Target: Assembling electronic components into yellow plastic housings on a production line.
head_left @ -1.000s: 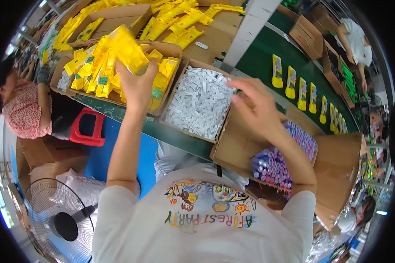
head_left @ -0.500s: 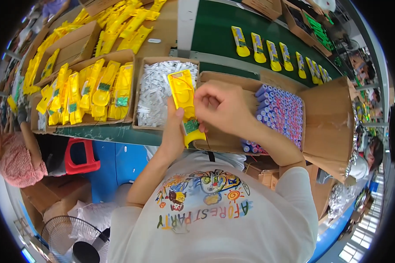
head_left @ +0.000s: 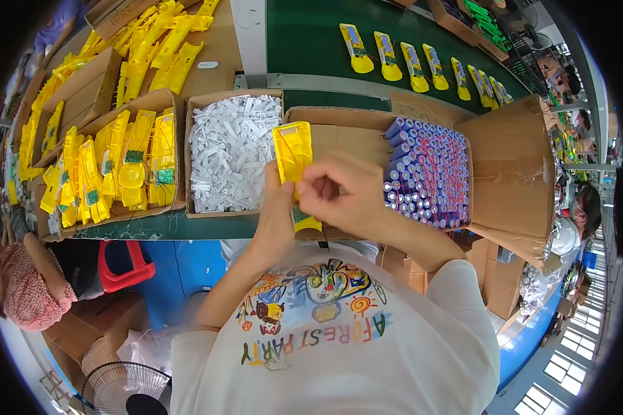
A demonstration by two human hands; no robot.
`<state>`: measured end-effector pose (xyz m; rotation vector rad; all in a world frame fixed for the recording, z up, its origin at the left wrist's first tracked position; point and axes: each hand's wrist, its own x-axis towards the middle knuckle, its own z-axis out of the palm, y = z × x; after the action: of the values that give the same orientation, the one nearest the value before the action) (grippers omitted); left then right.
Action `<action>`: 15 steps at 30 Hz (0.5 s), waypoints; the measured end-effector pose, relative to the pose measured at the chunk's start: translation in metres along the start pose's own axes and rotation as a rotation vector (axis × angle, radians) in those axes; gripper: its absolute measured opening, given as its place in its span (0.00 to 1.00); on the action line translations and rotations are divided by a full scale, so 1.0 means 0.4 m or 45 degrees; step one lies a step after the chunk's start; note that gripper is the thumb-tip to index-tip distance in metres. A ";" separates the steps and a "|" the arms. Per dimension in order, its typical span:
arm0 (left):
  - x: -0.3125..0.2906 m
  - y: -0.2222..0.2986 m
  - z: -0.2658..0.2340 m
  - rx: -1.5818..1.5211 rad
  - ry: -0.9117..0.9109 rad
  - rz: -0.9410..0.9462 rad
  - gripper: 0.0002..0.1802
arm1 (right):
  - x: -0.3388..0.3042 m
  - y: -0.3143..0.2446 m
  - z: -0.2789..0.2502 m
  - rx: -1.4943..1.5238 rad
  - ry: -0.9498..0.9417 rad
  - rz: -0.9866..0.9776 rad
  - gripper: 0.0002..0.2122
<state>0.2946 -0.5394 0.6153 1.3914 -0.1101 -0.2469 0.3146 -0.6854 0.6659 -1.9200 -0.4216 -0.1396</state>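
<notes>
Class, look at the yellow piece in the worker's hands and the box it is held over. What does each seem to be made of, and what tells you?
Yellow piece: probably moulded plastic, smooth and slightly glossy, judging by its uniform bright colour and rounded edges. Both the left hand and right hand grip it. Box: corrugated cardboard, matte brown, with folded flaps.

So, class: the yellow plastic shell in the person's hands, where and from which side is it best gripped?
Probably by its long edges near the lower end, coming from the left, as the left hand does now. The yellow shell is long, flat and stands upright, so a side grip leaves its open face free for the right hand working at its middle.
</notes>
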 end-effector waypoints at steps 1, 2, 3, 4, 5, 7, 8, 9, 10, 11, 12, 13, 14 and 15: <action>-0.004 0.007 0.006 -0.204 0.013 -0.091 0.24 | -0.007 0.006 0.003 -0.013 -0.035 0.045 0.06; -0.004 0.014 0.010 -0.406 0.021 -0.182 0.26 | -0.014 0.011 0.006 -0.028 -0.065 0.091 0.05; 0.000 0.000 0.004 -0.457 0.002 -0.174 0.26 | -0.022 0.013 0.008 -0.084 -0.034 0.026 0.06; 0.000 0.006 -0.001 -0.459 -0.009 -0.180 0.26 | -0.036 0.022 0.018 -0.090 -0.026 0.033 0.06; -0.001 0.021 0.000 -0.347 -0.007 -0.144 0.22 | -0.055 0.033 0.031 -0.295 0.016 -0.227 0.05; 0.001 0.046 0.010 -0.242 0.026 -0.130 0.20 | -0.070 0.053 0.032 -0.435 0.047 -0.483 0.06; 0.000 0.037 0.012 -0.253 0.010 -0.139 0.20 | -0.067 0.056 0.015 -0.450 0.050 -0.468 0.06; -0.003 0.027 0.009 -0.196 0.005 -0.107 0.19 | -0.060 0.051 -0.010 -0.262 -0.046 -0.368 0.06; -0.006 0.020 0.006 -0.140 0.001 -0.074 0.19 | -0.049 0.043 -0.042 -0.073 -0.137 -0.268 0.07; -0.006 0.043 0.000 -0.563 -0.161 -0.198 0.19 | -0.024 0.031 -0.099 -0.236 -0.171 -0.169 0.09; -0.008 0.042 0.000 -0.562 -0.150 -0.196 0.19 | -0.013 0.066 -0.140 -0.584 -0.133 -0.206 0.10; -0.011 0.039 -0.003 -0.523 -0.154 -0.185 0.18 | -0.015 0.104 -0.170 -0.931 -0.088 -0.238 0.12; -0.009 0.040 -0.004 -0.490 -0.176 -0.170 0.18 | -0.036 0.124 -0.210 -0.942 -0.082 -0.232 0.12; -0.008 0.037 -0.002 -0.438 -0.224 -0.158 0.18 | -0.052 0.146 -0.246 -0.957 -0.456 -0.111 0.12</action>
<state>0.2931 -0.5357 0.6299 1.0340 -0.1210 -0.4696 0.3260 -0.7995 0.6463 -2.6817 -0.7698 -0.0035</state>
